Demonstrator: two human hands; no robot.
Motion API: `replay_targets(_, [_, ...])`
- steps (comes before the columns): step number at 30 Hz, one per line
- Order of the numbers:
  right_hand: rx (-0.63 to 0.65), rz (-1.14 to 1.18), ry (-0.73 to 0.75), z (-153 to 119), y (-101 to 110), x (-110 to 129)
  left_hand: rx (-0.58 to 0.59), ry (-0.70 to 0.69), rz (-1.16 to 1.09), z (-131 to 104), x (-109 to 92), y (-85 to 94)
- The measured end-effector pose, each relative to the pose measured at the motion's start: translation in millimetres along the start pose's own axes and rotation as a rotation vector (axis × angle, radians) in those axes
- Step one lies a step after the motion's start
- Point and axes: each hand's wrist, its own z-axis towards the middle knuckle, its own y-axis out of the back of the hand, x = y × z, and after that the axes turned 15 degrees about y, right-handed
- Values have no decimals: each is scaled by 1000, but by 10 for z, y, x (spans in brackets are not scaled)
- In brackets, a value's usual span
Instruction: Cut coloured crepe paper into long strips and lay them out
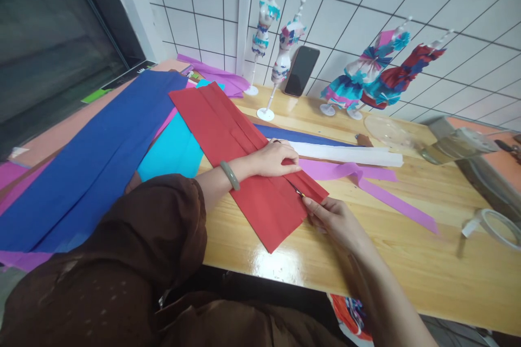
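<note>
Folded red paper (260,200) lies slantwise on the wooden table. Across its upper half rests my left hand (277,160), a green bangle on the wrist; its thumb and fingers are pinched on the red paper's folded strip. At the lower right edge of the sheet, my right hand (325,214) is closed round small scissors (297,191), whose dark blades lie along a cut line in the paper. The handles are mostly hidden by the fingers.
Blue paper (89,146) and turquoise paper (173,152) lie left. Beyond are white (350,154) and purple strips (399,203), a phone (302,71) and dressed mini mannequins (358,76). A tape roll (500,227) and a clear container (458,146) stand right.
</note>
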Motion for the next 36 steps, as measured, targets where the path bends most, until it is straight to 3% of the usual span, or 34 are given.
replay_targets(10, [48,-9,0,-12,33,0,25,29,60,15,79,164])
replay_targets(15, [63,13,-24,-18,73,-6,19,20,2,31,64,184])
replay_targets(22, [45,-142,-1,46,59,37,35,35,-38,31,40,214])
replay_targets(36, [-17,-129,48,195,-37,64,32,30,-42,47,65,197])
